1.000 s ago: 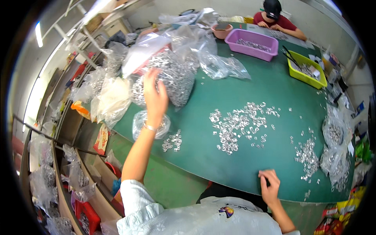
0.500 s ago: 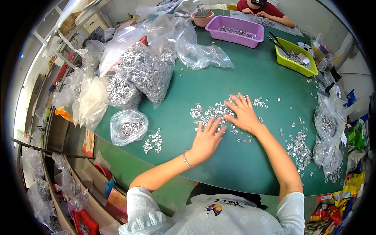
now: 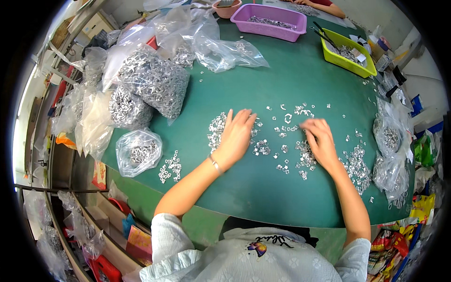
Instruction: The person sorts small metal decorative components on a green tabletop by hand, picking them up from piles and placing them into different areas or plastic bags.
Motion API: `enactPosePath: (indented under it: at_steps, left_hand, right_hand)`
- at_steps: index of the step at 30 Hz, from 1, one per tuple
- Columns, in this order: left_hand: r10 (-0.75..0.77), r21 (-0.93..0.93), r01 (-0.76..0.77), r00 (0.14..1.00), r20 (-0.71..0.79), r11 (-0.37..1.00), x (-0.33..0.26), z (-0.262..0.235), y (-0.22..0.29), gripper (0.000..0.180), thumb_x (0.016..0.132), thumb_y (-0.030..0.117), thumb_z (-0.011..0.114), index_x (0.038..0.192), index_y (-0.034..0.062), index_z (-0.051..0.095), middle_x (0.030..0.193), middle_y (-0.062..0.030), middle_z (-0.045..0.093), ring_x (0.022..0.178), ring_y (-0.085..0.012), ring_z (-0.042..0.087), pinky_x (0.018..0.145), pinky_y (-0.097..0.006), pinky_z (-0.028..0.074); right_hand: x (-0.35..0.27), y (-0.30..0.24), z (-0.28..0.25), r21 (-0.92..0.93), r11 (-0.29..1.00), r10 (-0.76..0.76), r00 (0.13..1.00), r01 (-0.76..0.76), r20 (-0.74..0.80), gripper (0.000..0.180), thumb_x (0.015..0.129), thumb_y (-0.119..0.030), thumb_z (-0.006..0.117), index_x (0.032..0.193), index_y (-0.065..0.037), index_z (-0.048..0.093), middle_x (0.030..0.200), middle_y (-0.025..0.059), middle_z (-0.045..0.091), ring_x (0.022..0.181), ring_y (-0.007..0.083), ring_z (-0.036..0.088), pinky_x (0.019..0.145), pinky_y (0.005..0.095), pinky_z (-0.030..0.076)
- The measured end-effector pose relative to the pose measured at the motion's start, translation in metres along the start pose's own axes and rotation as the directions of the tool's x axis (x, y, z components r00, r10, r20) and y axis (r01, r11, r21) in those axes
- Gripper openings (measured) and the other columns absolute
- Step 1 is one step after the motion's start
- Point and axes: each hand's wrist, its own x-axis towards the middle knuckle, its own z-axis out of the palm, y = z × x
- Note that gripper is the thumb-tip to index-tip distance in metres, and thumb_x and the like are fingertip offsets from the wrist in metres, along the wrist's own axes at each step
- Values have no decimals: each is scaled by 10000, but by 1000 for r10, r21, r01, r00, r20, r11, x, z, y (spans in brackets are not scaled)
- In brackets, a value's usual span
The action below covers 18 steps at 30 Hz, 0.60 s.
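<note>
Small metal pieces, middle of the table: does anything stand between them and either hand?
Nothing visible does. The left hand is over some of the small metal pieces, the right hand beside others; the purple tray sits beyond both.

Just right of the purple tub [image 3: 268,31], a co-worker's arm [image 3: 334,10] is cut off by the upper edge. Nearer than the tub, the left hand [image 3: 237,131] hides some metal pieces [image 3: 215,128], each too small to make out; the right hand [image 3: 322,141] has blurred fingertips, their grip unclear.

A butterfly [image 3: 257,248] marks the pale short-sleeved top [image 3: 286,265], worn with a silvery bangle [image 3: 216,164].
</note>
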Motion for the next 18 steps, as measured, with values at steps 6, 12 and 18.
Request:
enactPosePath:
  at_steps: [6,12,18]
  left_hand:
    - [-90,-21,92,994,68,996,25,16,-6,153,787,43,661,940,44,659,944,-75,582,943,-250,541,874,-394,353]
    - [-158,-465,165,986,53,870,24,6,-7,133,767,13,668,893,49,651,889,-87,637,801,-185,618,723,-338,461]
    - [-10,-612,638,688,725,-468,-44,-28,46,268,883,73,588,1142,3,580,1023,-78,647,888,-190,628,823,-309,530]
  right_hand:
    - [40,10,42,-298,954,-41,999,37,-7,172,770,-59,688,940,-39,667,927,85,586,936,273,522,830,382,407]
    - [32,10,40,-115,993,-9,1000,6,-20,121,756,-45,701,846,-11,627,839,102,588,847,287,559,780,408,438]
    - [-10,-38,1,369,859,254,922,-354,293,69,814,-54,693,868,-30,656,789,51,647,697,116,576,609,273,457]
